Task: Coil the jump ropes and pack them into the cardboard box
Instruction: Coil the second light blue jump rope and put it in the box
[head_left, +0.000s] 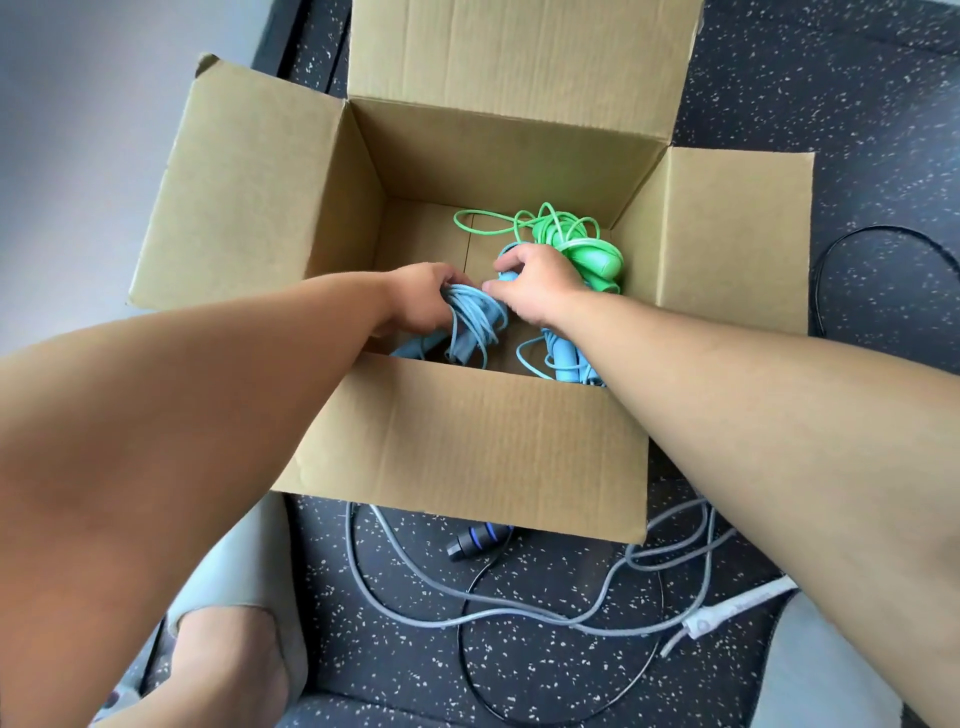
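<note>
Inside one box (519, 156), two hands (421, 301) (540, 283) grip blue rope (474, 322).

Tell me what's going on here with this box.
The left-hand grip holds a coiled light blue jump rope inside the open brown cardboard box, and the right-hand grip pinches it too. A coiled green jump rope already lies in the box. A grey rope and a black rope lie on the speckled floor.

Left grip (418, 299), right grip (540, 283), both curled

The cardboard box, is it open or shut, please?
Open: the cardboard box has all flaps spread outward; the green jump rope shows inside.
</note>
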